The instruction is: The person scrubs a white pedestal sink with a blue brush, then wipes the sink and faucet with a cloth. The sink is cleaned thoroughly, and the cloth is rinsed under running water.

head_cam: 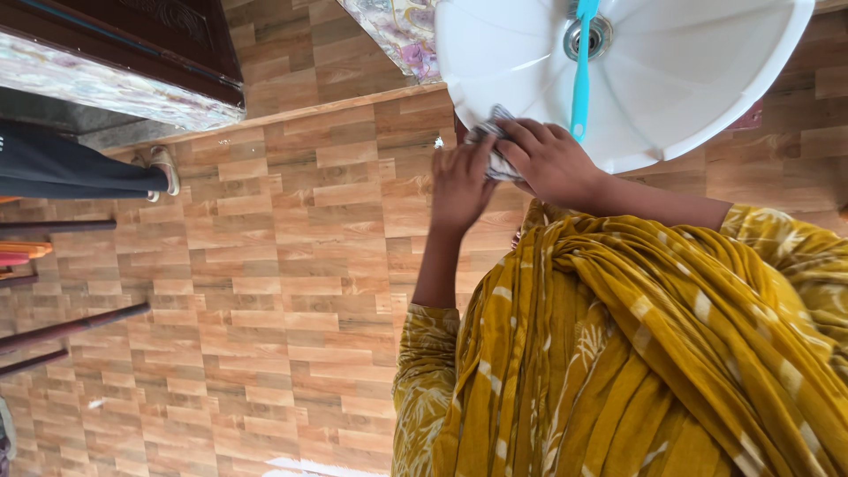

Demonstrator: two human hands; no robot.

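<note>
The washbasin (671,97), white and round with shallow ribs running toward its metal drain (590,37), fills the upper right of the view, and its lower rim is where both hands meet. Below it hangs the mustard-yellow garment (654,353) of the person wearing the camera, patterned with pale leaf shapes and gathered in long folds across the lower right. The floor (265,291) covers the rest, laid with wood-look tiles in brown and tan blocks. At the upper left stands a dark wooden cabinet (168,44) above a marble-patterned ledge (106,84), and just under it a second person's dark trouser leg (62,168) reaches in from the left edge, ending in a sandalled foot (164,168). A few dark rods (71,327) cross the left side lower down. Inside the basin a turquoise toothbrush (580,71) lies straight, its upper end over the drain and its lower end just above the right hand. The right hand (552,163) is curled around a small striped cloth (495,159), gripping it against the basin's rim. The left hand (461,185) presses against the same cloth from the other side, fingers bent over it, so the 2 hands clasp the cloth between them, touching each other.
</note>
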